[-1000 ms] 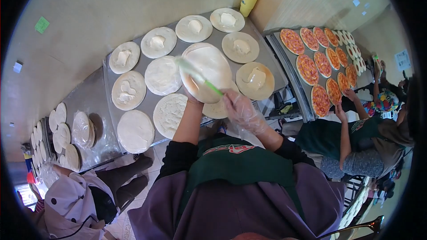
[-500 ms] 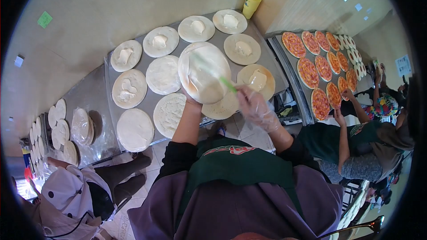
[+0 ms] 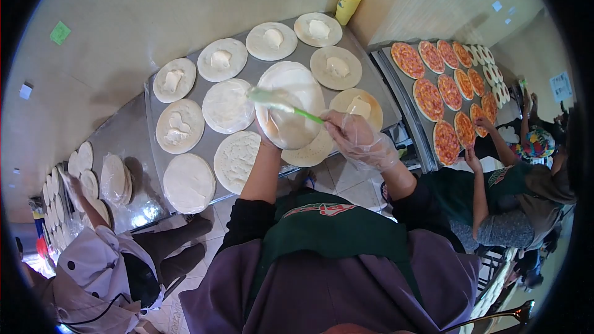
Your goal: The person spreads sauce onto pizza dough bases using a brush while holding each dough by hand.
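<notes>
we hold a pale, flat dough round coated in white cream (image 3: pixel 290 105) raised above the grey metal table (image 3: pixel 199 89), with our left hand (image 3: pixel 268 138) under its near edge; its fingers are mostly hidden, so we cannot tell how they sit. our right hand (image 3: pixel 357 136), in a clear plastic glove (image 3: pixel 377 148), pinches a slim green-handled spreading tool (image 3: pixel 307 115), its blurred head over the round's left side. on the table, 7 pale dough rounds (image 3: pixel 335 68) carry white dollops. at the back corner stands a yellow plastic cup (image 3: pixel 348 6); we cannot see its contents. to the left, a clear plastic bag (image 3: pixel 113 179) encloses stacked pale rounds. the metal tray (image 3: pixel 403 89) at right bears red-topped rounds (image 3: pixel 429 99).
</notes>
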Demonstrator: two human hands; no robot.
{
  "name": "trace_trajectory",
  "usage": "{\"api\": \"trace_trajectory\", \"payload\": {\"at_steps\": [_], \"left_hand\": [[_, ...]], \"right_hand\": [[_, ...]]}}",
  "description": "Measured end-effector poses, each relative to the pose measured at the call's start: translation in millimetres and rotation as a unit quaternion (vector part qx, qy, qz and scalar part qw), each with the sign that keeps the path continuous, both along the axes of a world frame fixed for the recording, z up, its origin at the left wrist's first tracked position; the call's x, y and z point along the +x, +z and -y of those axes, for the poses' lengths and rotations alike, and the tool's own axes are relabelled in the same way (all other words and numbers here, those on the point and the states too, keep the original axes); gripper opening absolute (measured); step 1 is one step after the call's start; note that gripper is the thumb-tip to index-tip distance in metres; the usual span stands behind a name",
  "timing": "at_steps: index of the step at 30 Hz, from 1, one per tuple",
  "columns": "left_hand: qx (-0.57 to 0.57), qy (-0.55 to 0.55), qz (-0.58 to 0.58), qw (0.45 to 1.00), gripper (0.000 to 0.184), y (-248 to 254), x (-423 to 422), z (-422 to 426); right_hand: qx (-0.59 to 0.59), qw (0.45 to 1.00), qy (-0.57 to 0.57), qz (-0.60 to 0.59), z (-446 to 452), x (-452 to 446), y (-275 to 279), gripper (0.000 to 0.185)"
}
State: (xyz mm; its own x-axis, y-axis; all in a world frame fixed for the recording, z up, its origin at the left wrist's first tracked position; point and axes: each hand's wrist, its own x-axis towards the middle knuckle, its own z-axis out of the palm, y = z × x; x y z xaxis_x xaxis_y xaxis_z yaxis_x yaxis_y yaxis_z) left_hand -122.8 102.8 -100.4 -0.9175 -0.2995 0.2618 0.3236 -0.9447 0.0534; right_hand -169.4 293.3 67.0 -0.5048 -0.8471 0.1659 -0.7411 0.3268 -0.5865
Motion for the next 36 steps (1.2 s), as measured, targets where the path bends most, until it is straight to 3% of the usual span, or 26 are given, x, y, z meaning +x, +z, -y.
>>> {"api": "trace_trajectory", "payload": {"at_steps": [3, 5, 8, 12, 15, 17, 21, 23, 24, 26, 30, 33, 36], "left_hand": [[0.035, -0.025, -0.102, 0.994, 0.06, -8.3, -0.2, 3.7], [0.029, -0.004, 0.054, 0.998, 0.063, 14.5, 6.4, -0.4], [0.022, -0.003, 0.061, 0.998, 0.062, 23.2, 5.8, -0.5], [0.008, -0.004, 0.076, 0.997, 0.062, 29.1, 3.6, -0.7], [0.001, -0.009, 0.087, 0.996, 0.062, 26.3, 2.6, -0.8], [0.015, -0.017, 0.067, 0.997, 0.062, 12.8, -0.5, 2.9], [0.037, -0.021, 0.037, 0.998, 0.063, 5.1, 2.4, 8.7], [0.026, -0.003, 0.077, 0.997, 0.063, 33.8, 8.6, 4.9], [0.027, 0.002, 0.076, 0.997, 0.063, 40.0, 11.0, 6.3], [0.003, 0.009, 0.085, 0.996, 0.062, 46.4, 15.3, 8.8], [0.01, 0.051, 0.09, 0.995, 0.059, 25.4, 5.6, 16.4], [0.008, 0.073, 0.1, 0.992, 0.058, 31.0, 3.1, 15.4], [-0.062, 0.162, 0.16, 0.972, 0.057, 31.6, 0.6, 16.9]], "right_hand": [[-0.024, 0.998, 0.037, 0.036, -2.5, -3.7, 1.7, 0.013], [-0.042, 0.995, -0.055, 0.073, -4.5, -10.9, -5.5, 0.014], [-0.042, 0.99, -0.133, 0.027, -6.9, -26.3, -15.6, 0.011], [-0.026, 0.99, -0.134, 0.045, -0.8, -28.3, -14.1, 0.01], [0.034, 0.996, -0.084, 0.013, 6.8, -16.7, 8.8, 0.015], [0.032, 0.999, 0.039, 0.005, 8.1, -15.8, 14.5, 0.015], [0.01, 0.998, 0.059, 0.013, 7.3, -12.5, 17.2, 0.016], [0.033, 0.988, -0.097, 0.117, 5.7, -9.5, 20.3, 0.019], [0.035, 0.988, -0.093, 0.116, 3.9, -11.4, 11.8, 0.019], [-0.046, 0.977, -0.193, 0.075, -0.3, -16.4, -25.8, 0.019], [-0.032, 0.965, -0.232, 0.116, 2.2, -4.5, -70.4, 0.024], [-0.061, 0.97, -0.183, 0.146, 16.6, 26.2, -72.9, 0.021], [0.007, 0.974, -0.16, 0.161, 25.9, 48.8, -57.9, 0.015]]}}
